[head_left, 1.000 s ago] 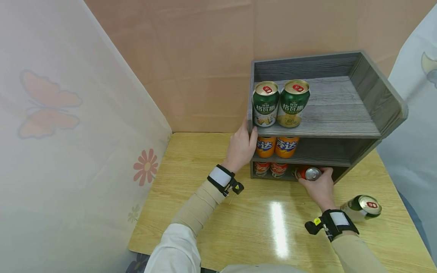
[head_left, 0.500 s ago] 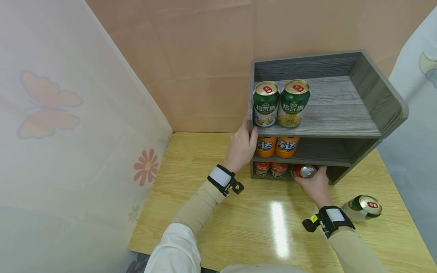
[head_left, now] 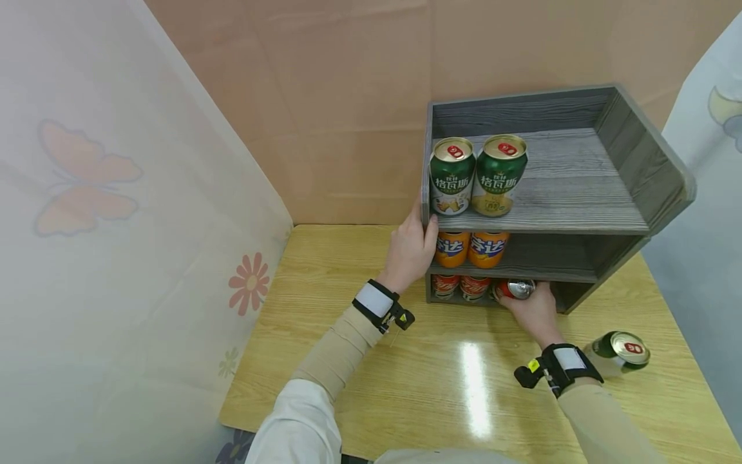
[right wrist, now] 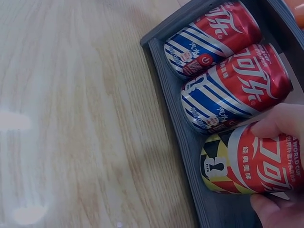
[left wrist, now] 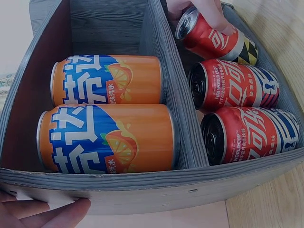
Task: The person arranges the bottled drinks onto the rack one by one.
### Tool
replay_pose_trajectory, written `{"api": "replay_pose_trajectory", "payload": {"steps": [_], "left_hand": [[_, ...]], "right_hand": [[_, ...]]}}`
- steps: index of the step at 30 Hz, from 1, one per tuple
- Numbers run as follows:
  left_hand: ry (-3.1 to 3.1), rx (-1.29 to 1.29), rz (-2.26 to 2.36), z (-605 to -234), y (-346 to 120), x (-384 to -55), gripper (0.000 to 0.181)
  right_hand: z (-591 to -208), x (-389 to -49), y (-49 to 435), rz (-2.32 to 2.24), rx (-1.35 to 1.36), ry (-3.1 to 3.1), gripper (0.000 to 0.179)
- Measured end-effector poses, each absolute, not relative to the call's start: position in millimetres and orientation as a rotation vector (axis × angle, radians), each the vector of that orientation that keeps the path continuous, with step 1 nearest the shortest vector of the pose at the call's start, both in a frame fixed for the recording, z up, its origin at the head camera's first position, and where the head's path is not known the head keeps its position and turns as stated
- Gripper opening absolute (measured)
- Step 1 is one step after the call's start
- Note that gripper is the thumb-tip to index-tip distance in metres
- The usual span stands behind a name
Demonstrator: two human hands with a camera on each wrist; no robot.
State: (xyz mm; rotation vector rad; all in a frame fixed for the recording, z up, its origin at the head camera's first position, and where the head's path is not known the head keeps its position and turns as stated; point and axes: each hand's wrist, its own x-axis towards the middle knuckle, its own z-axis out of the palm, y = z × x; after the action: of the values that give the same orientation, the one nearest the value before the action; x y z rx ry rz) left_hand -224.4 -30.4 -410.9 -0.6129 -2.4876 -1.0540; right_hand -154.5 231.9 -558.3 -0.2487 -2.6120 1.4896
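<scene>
My right hand (head_left: 536, 312) grips a red cola can (right wrist: 256, 161) in the lowest compartment of the grey wooden shelf (head_left: 580, 183). Thumb and fingers lie on opposite sides of this can, which has a yellow and black checkered base. Beside it stand two cola cans, a nearer one (right wrist: 232, 88) and a farther one (right wrist: 211, 40), with blue and white stripes. My left hand (head_left: 406, 251) touches the outside of the shelf's left panel; part of it is hidden in the left wrist view. Two orange soda cans (left wrist: 109, 137) stand in the middle compartment.
Two green kvass cans (head_left: 475, 174) stand at the left of the top level. Another green-and-white can (head_left: 620, 353) is on the wooden table (head_left: 324, 277), right of my right wrist. A brown cloth backdrop (head_left: 348, 129) hangs behind the shelf.
My right hand has moved left and slightly deeper into the lowest compartment with the cola can, bringing it closer to the other two. My left hand stays at the side panel.
</scene>
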Motion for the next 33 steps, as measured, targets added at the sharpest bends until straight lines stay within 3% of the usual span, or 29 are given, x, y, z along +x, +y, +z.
{"api": "replay_pose_trajectory", "payload": {"steps": [10, 33], "left_hand": [[-2.493, -0.627, -1.045, -412, -30, -224, 0.056], [-2.488, -0.603, -1.052, -411, -30, -224, 0.056]], "right_hand": [[-556, -161, 234, 1.495, -0.283, -2.701, 0.083], [-555, -169, 235, 1.601, -0.239, -2.725, 0.090]]}}
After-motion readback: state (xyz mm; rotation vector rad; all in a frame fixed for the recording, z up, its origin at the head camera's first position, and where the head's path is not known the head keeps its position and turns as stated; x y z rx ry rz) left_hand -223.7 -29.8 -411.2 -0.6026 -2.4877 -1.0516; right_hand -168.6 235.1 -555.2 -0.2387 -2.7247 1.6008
